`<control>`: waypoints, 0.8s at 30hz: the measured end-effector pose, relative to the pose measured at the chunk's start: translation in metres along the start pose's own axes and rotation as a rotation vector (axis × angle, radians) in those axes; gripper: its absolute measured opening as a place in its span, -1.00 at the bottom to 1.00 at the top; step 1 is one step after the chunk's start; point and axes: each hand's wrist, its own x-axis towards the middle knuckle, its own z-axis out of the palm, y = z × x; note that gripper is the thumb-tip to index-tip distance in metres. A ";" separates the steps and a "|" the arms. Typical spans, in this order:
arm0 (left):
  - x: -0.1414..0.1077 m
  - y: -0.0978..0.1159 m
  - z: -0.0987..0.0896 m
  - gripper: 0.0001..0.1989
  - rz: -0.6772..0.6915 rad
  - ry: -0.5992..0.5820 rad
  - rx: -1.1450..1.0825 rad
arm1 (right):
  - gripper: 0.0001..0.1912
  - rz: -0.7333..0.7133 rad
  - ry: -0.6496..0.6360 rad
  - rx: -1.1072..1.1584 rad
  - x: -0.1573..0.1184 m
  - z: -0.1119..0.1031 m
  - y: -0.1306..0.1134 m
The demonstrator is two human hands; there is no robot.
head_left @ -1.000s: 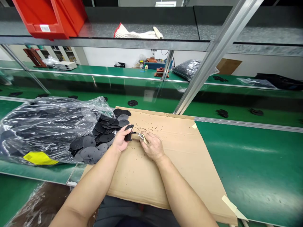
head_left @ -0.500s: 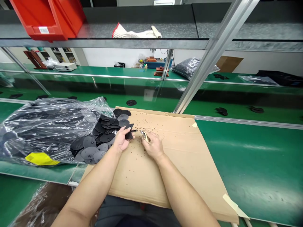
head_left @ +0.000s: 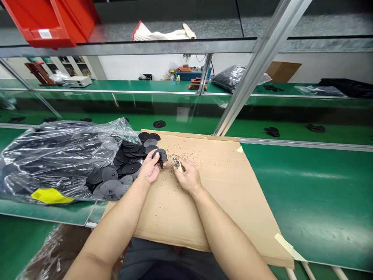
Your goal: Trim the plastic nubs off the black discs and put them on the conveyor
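Black plastic discs (head_left: 160,155) are pinched in my left hand (head_left: 149,169); how many I cannot tell. A short black stub points down from them. My right hand (head_left: 189,176) is closed around small cutting pliers (head_left: 178,165) with pale handles, whose metal jaws point toward the discs but stay apart from them. Under both hands lies a cardboard sheet (head_left: 227,194), dotted with tiny black bits. To the left of my left hand, a pile of loose black discs (head_left: 131,167) spills out of a clear plastic bag (head_left: 58,155) with a yellow label.
A slanted metal post (head_left: 247,89) rises behind the cardboard's far edge. More discs (head_left: 159,124) lie on the green belt beyond. Overhead, a shelf carries a red bin (head_left: 58,23) and white gloves (head_left: 163,35). Tape (head_left: 287,245) holds the near right corner.
My left hand has turned the discs so their round faces now show and the stub points downward instead of toward the pliers. The right hand has hardly moved.
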 end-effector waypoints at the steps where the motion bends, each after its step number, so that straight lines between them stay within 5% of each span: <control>1: -0.001 0.000 0.001 -0.50 0.002 0.001 0.008 | -0.68 -0.005 0.001 0.005 0.000 0.000 0.000; 8: 0.000 0.002 -0.001 -0.54 -0.036 0.032 0.014 | -0.71 -0.033 -0.021 -0.022 -0.001 -0.002 -0.004; 15: -0.005 0.006 0.000 -0.77 -0.216 -0.101 -0.075 | -0.67 -0.176 -0.114 -0.148 -0.005 0.000 -0.005; 24: -0.007 0.005 0.001 -0.77 -0.215 -0.120 -0.012 | -0.65 -0.226 -0.168 -0.216 -0.006 0.001 -0.006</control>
